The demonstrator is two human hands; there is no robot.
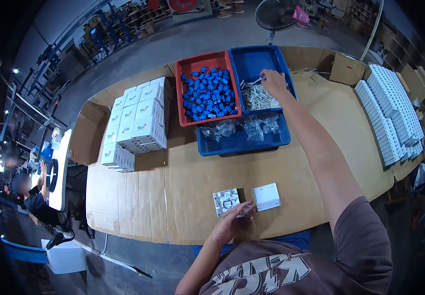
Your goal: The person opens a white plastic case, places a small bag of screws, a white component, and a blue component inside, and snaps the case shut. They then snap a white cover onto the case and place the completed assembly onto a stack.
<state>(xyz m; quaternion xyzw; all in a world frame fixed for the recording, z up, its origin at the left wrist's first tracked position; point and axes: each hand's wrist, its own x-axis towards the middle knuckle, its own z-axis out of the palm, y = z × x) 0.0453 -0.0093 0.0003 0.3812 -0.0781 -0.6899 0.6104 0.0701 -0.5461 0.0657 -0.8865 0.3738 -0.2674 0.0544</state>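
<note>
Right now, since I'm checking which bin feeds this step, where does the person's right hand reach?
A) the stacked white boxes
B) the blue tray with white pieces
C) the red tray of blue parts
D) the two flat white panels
B: the right hand sits over the white pieces in the blue tray, beside the red tray.

Red tray (179,98) of blue parts (207,93) sat just left of right grip (273,81). Stacked white cartons (136,123) stood farther left, on cardboard-covered tabletop (197,177). Rows of flat white packs (392,115) lay well right of it. Fan (276,14) stood beyond. Seated person (33,196) sat far left of left grip (234,221).
</note>
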